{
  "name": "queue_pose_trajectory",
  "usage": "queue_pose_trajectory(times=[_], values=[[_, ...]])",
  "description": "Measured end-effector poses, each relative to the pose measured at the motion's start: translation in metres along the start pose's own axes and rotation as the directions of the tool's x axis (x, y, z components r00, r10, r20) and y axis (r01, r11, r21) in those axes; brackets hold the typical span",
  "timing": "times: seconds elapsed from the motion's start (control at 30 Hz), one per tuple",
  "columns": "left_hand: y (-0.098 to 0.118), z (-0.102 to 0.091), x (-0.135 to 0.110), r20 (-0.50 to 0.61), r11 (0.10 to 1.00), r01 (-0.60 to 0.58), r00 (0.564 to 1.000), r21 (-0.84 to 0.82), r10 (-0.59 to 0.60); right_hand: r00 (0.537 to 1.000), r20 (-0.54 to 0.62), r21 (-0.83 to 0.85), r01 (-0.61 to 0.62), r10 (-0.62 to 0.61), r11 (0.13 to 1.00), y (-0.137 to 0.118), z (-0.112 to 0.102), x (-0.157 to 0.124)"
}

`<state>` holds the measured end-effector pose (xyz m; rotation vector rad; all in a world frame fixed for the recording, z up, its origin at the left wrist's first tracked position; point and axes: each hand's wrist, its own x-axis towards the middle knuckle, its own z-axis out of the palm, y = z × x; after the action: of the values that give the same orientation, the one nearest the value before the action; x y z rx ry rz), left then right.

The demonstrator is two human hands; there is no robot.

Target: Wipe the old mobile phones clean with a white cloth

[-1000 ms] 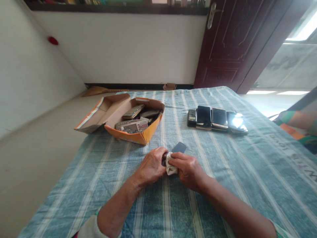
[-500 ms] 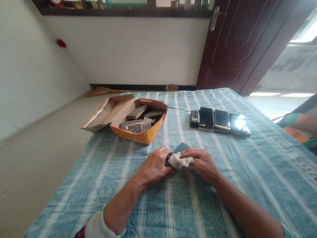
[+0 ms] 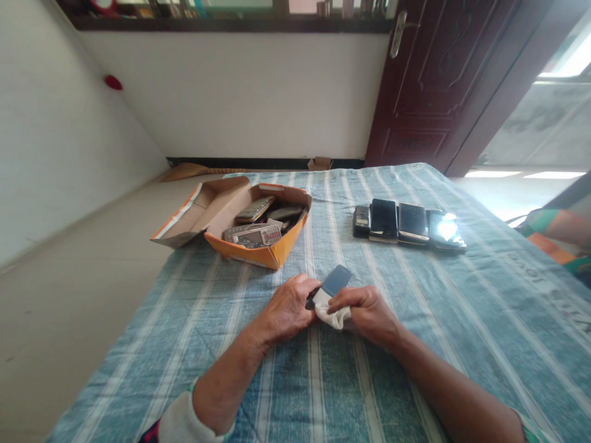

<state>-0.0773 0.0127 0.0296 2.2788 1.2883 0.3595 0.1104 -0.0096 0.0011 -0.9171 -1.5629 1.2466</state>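
My left hand (image 3: 289,306) is closed on the near end of a dark phone (image 3: 335,280) that lies tilted on the striped cloth. My right hand (image 3: 367,312) pinches a small white rag (image 3: 331,314) and presses it against the phone's lower end. Both hands rest low on the table, close to each other. The phone's far end sticks out past my fingers with its screen up.
An orange cardboard box (image 3: 272,253) with several old phones in it stands at the back left, its lid (image 3: 203,206) open. A row of several phones (image 3: 406,223) lies at the back right. The table (image 3: 462,320) wears a blue striped cloth. A dark door (image 3: 429,80) stands behind.
My right hand has drawn the rag back along the phone toward me, uncovering more of the screen. My left hand has kept its grip.
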Motion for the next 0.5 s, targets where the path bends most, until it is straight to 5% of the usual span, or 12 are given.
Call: queue_pose_trajectory(times=[0.13,0.2,0.37,0.5], values=[[0.001,-0.005,0.000,0.039,0.999,0.028,0.999,-0.022,-0.027,0.974,-0.219,-0.049,0.045,-0.055,0.998,0.003,-0.006,0.010],[0.001,-0.006,0.001,0.037,0.999,0.048,0.998,-0.022,-0.047,0.960,-0.239,-0.171,0.108,-0.148,0.979,0.005,-0.004,0.015],[-0.001,-0.004,0.002,-0.005,0.998,0.048,0.999,-0.044,-0.048,0.959,-0.045,-0.357,0.245,-0.279,0.901,0.005,0.012,0.013],[0.000,-0.007,0.002,0.010,0.997,0.053,0.999,-0.063,-0.052,0.968,0.091,-0.282,0.250,-0.234,0.926,-0.003,0.020,0.007]])
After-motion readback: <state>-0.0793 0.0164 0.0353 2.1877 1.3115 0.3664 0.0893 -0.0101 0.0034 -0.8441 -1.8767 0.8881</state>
